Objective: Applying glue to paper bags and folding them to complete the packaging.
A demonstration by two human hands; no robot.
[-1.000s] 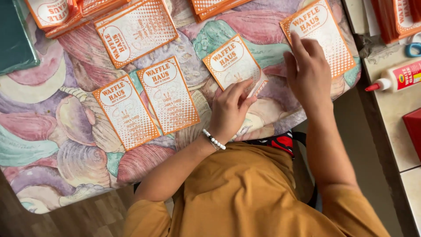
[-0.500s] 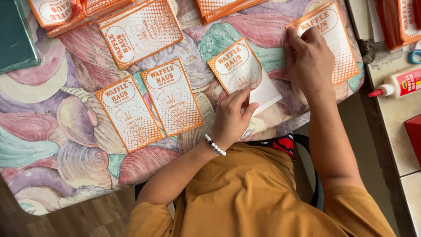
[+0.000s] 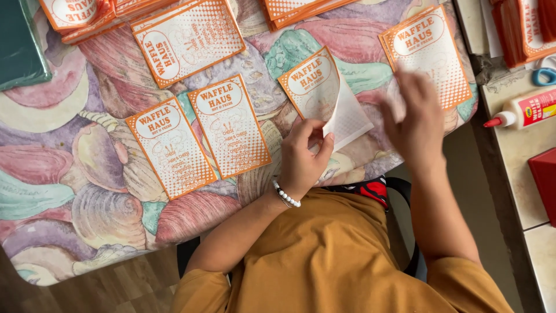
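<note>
- Since half a second ago: right hand (image 3: 418,119) lifted off the far-right card (image 3: 427,52), now blurred, fingers spread, holding nothing.
- Left hand (image 3: 304,156) pinching the lifted corner of the middle card (image 3: 321,93), near worktop (image 3: 87,214) edge.
- Peeling only begun; two cards (image 3: 200,136) lying flat to the left.

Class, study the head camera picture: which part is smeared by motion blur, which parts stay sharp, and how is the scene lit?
In the head view the right hand is smeared by motion blur; the left hand, pinching the curled orange-and-white card, and the glue bottle stay sharp. The lighting is soft and even, with no harsh glare on the shell-patterned tablecloth.
</note>
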